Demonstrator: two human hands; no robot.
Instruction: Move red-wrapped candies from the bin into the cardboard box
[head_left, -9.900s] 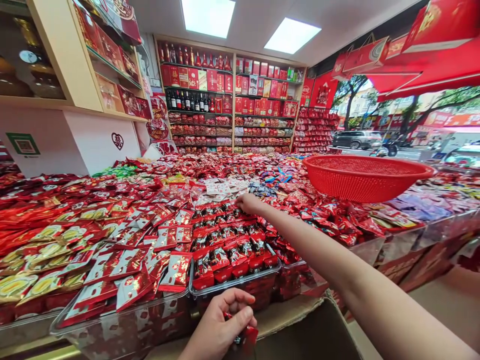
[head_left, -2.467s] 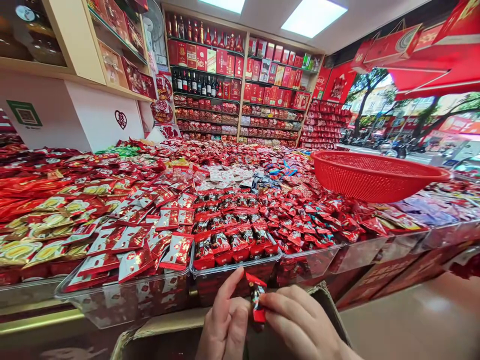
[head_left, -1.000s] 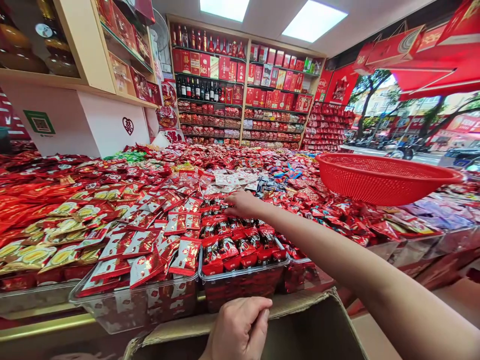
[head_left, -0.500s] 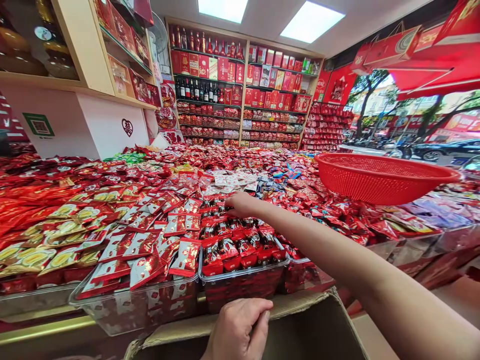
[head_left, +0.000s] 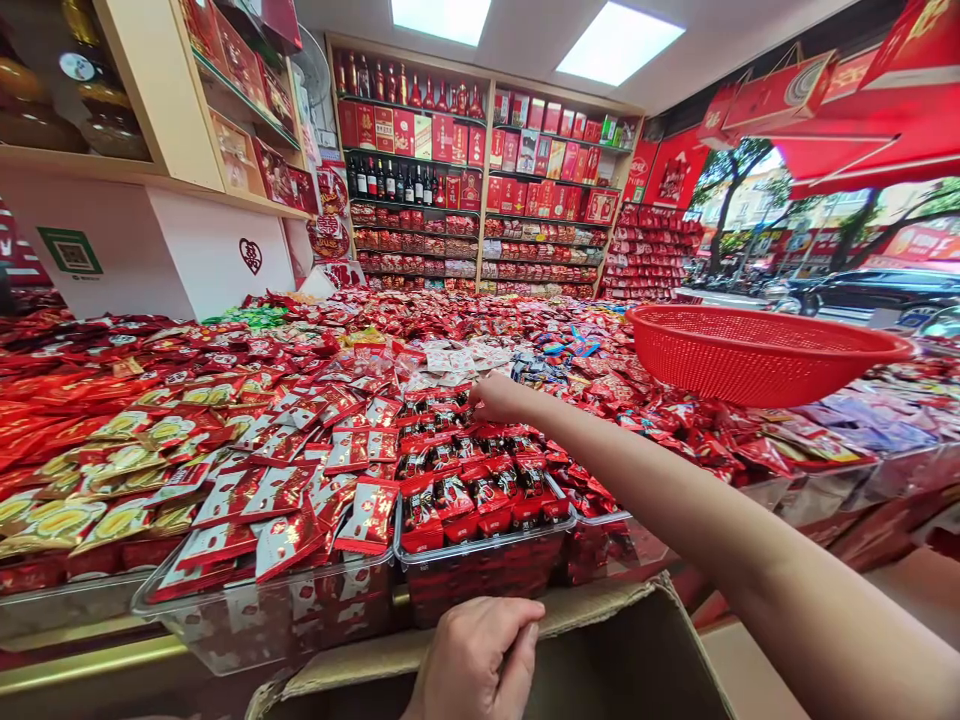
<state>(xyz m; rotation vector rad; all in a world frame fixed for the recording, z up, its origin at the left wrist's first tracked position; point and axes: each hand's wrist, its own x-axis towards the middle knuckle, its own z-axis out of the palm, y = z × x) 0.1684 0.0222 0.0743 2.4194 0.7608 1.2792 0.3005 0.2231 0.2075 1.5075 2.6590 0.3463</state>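
Probably a row-arranging step: right hand (head_left: 501, 398) at the back rows of red-and-black packets (head_left: 454, 494) in the clear bin (head_left: 487, 549), grip unreadable; left hand (head_left: 480, 655) clenched by the carton (head_left: 626, 660), contents hidden; next move likely wants a light touch.

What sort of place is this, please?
It looks like a sweets or snack shop, probably open to the street. Clear plastic bins are heaped with small wrapped packets, and the back shelves hold bottles and red boxes.
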